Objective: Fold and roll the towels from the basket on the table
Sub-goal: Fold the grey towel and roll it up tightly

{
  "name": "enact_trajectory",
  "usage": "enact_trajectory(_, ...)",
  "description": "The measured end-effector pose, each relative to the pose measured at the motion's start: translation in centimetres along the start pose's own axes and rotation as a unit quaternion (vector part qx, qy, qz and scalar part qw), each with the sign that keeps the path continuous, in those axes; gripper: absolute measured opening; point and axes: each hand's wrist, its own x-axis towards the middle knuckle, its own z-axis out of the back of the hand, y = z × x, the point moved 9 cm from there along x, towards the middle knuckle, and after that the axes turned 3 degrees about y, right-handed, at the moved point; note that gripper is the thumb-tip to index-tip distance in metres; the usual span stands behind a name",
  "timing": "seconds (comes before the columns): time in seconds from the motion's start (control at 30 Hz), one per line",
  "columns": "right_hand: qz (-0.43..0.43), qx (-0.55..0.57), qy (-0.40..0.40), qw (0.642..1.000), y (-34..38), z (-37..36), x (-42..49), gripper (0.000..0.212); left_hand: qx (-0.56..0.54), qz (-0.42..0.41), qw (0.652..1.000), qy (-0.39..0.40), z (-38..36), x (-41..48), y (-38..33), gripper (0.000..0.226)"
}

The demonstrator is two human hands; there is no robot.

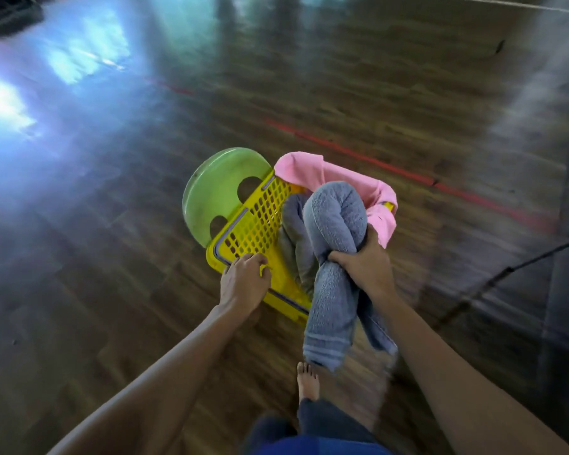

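two hands point(245, 279) point(362, 262): one basket point(253, 224), two towels (grey point(332, 257), pink point(312, 172)).

I can't see the yellow basket point(250, 221) bottom under the grey towel point(334, 224), and motion blur smears the wooden floor point(375, 77).

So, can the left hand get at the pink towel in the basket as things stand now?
Probably yes, but not directly. The left hand grips the near rim of the yellow basket, and the pink towel hangs over the far rim. The grey towel in the right hand lies between them.
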Motion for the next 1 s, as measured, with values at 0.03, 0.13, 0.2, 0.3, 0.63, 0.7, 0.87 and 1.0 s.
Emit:
enact_trajectory(0.03, -0.004, 0.004, -0.002, 1.0, 0.6, -0.9, 1.7, 0.078, 0.002, -0.005, 1.0, 0.005, 0.1, 1.9, 0.4, 0.025)
enact_trajectory(0.13, -0.031, -0.007, -0.001, 1.0, 1.5, -4.6, 7.0, 0.089, 0.016, -0.017, 0.999, 0.024, -0.4, 8.0, 1.6, 0.027)
enact_trajectory(0.2, -0.054, -0.028, -0.005, 0.998, 1.3, -7.4, 10.2, 0.1, 0.027, -0.03, 0.999, 0.033, -1.1, 11.9, 2.7, 0.03)
enact_trajectory(0.3, -0.103, -0.062, -0.012, 0.993, 0.0, -11.6, 14.1, 0.104, 0.055, -0.06, 0.996, 0.034, -2.7, 17.4, 4.5, 0.041)
enact_trajectory(0.63, -0.058, -0.331, 0.117, 0.934, -8.7, -25.1, 17.9, 0.107, 0.069, -0.077, 0.992, 0.067, -9.9, 24.6, 12.6, 0.061)
enact_trajectory(0.7, -0.025, -0.383, 0.114, 0.916, -10.3, -25.5, 18.5, 0.102, 0.054, -0.082, 0.992, 0.075, -10.9, 24.5, 12.8, 0.062)
enact_trajectory(0.87, 0.142, -0.473, 0.198, 0.847, -12.5, -28.7, 17.2, 0.084, 0.041, -0.095, 0.992, 0.066, -10.8, 24.7, 12.0, 0.063)
enact_trajectory(1.0, 0.088, -0.477, 0.233, 0.843, -15.8, -30.9, 16.7, 0.097, 0.049, -0.099, 0.992, 0.061, -11.1, 24.4, 12.1, 0.062)
